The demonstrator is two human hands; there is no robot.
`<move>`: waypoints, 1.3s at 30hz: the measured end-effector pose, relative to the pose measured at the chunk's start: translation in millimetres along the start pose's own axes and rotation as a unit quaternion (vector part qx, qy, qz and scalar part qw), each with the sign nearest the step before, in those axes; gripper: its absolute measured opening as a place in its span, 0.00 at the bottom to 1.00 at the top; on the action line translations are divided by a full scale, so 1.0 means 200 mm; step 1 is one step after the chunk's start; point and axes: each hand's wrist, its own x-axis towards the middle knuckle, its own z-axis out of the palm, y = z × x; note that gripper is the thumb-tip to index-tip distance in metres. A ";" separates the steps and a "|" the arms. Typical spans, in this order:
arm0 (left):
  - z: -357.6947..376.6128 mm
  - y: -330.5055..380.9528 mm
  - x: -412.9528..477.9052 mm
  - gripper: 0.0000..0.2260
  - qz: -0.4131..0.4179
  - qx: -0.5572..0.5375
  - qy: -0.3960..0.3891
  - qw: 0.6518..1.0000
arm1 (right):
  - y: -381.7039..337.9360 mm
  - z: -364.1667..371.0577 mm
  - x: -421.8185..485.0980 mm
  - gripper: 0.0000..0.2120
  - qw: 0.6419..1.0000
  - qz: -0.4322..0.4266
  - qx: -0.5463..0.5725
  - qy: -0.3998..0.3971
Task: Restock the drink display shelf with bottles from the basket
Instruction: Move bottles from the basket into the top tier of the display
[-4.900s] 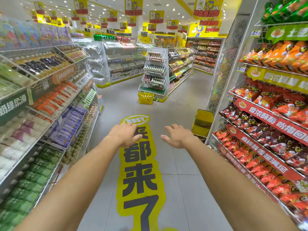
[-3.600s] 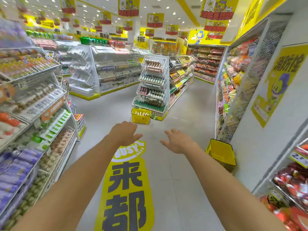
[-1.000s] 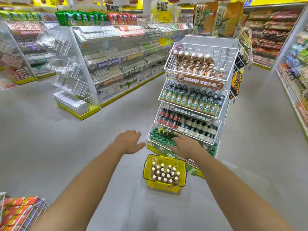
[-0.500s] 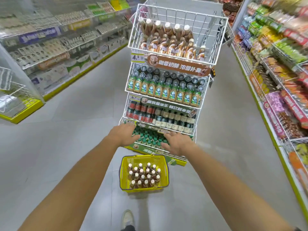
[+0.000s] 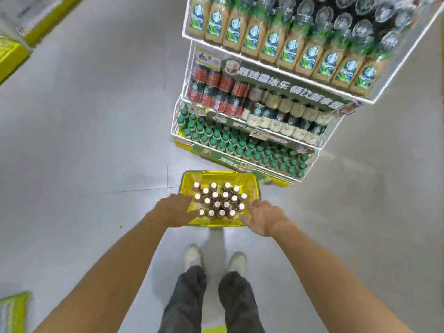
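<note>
A yellow plastic basket (image 5: 249, 182) stands on the floor in front of my feet, holding several brown bottles with white caps (image 5: 217, 200) upright. My left hand (image 5: 176, 209) hovers over the basket's near left corner and my right hand (image 5: 263, 218) over its near right corner; both have fingers spread and hold nothing. Whether they touch the rim is unclear. Just beyond the basket rises the white wire drink display shelf (image 5: 189, 56), its tiers filled with green-capped bottles (image 5: 240, 145), dark and red-labelled bottles (image 5: 259, 109) and tan bottles (image 5: 288, 49).
Grey tiled floor spreads to the left and right of the rack. My two white shoes (image 5: 216, 259) stand right behind the basket. Yellow shelf bases show at the far left edge (image 5: 12, 54) and the bottom left corner (image 5: 13, 311).
I have stepped up to the basket and my view has tipped down. Both hands dropped from the rack's bottom tier to the near rim of the basket.
</note>
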 end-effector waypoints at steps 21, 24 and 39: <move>1.08 -0.42 1.81 0.26 -0.010 -0.073 0.090 0.993 | 0.29 1.01 1.96 0.30 0.998 0.018 0.035 0.051; 1.19 -0.52 2.08 0.24 -0.016 -0.078 0.134 0.988 | 0.32 1.12 2.23 0.29 0.994 0.015 0.034 0.104; 1.35 -0.60 2.38 0.04 0.051 -0.236 0.338 0.909 | 0.38 1.38 2.59 0.19 0.931 -0.069 0.214 0.286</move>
